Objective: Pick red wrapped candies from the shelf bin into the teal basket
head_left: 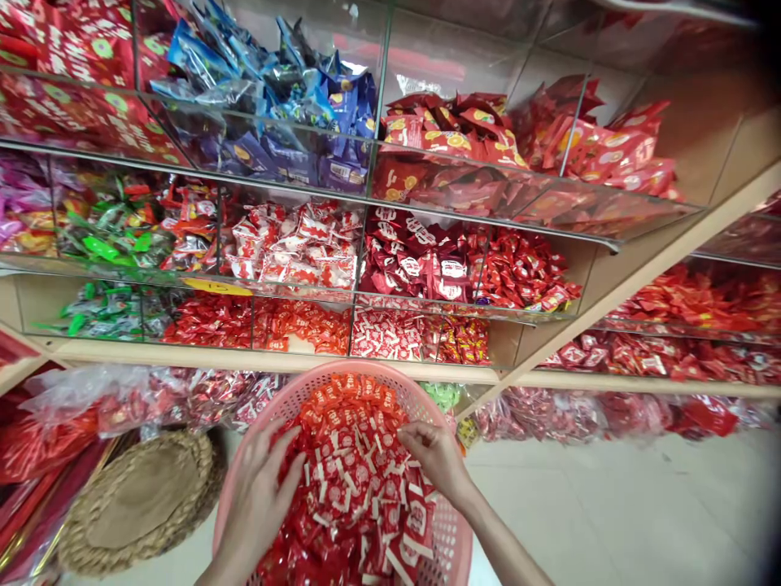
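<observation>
A pink plastic basket (448, 533) sits below me, piled with small red and white wrapped candies (357, 480). My left hand (259, 496) lies flat on the left side of the pile, fingers spread. On the right side of the heap, my right hand (436, 456) has its fingers curled and pinched down among the candies; what they hold is hidden.
Clear-fronted shelf bins (366, 195) ahead hold several sorts of wrapped sweets in red, blue and green. A round woven straw tray (143, 500) lies at lower left. Bagged candies (152, 399) sit under the lowest shelf. Pale floor tiles (610, 513) stretch right.
</observation>
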A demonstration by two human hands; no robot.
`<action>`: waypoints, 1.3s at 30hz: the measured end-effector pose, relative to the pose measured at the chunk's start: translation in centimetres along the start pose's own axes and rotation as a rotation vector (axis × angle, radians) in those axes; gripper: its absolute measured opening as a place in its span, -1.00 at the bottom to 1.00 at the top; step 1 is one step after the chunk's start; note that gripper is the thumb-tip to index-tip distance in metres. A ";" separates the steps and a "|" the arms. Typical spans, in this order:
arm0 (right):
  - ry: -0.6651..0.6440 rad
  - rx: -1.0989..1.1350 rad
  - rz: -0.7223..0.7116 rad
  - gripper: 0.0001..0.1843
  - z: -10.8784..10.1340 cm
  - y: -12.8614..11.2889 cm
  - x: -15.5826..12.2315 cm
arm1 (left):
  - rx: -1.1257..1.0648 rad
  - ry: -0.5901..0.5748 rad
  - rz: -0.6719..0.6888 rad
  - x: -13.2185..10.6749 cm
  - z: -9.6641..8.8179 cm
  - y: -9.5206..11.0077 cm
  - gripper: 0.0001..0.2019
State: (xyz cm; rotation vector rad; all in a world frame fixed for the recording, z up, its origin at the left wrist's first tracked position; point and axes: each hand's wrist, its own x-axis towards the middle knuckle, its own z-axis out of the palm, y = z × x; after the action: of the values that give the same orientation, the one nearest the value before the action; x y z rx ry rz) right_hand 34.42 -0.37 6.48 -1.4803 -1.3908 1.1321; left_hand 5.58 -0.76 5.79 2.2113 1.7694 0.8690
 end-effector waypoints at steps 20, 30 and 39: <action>-0.075 0.204 0.099 -0.57 4.9 -1.3 -3.6 | 0.060 -0.247 0.298 -1.5 1.1 4.3 -0.67; 0.175 0.125 0.104 -0.49 -2.0 0.7 -4.6 | 0.006 -0.442 0.065 1.9 0.7 3.8 -0.65; 0.259 0.098 0.129 -0.48 -3.5 1.2 -5.6 | -0.035 -0.437 0.073 1.9 2.3 4.5 -0.64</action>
State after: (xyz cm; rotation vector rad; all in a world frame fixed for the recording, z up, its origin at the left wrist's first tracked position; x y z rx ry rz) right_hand 38.09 -5.99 6.80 -1.6006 -1.0612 1.0291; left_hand 10.78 0.32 6.71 2.2379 1.4638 0.3806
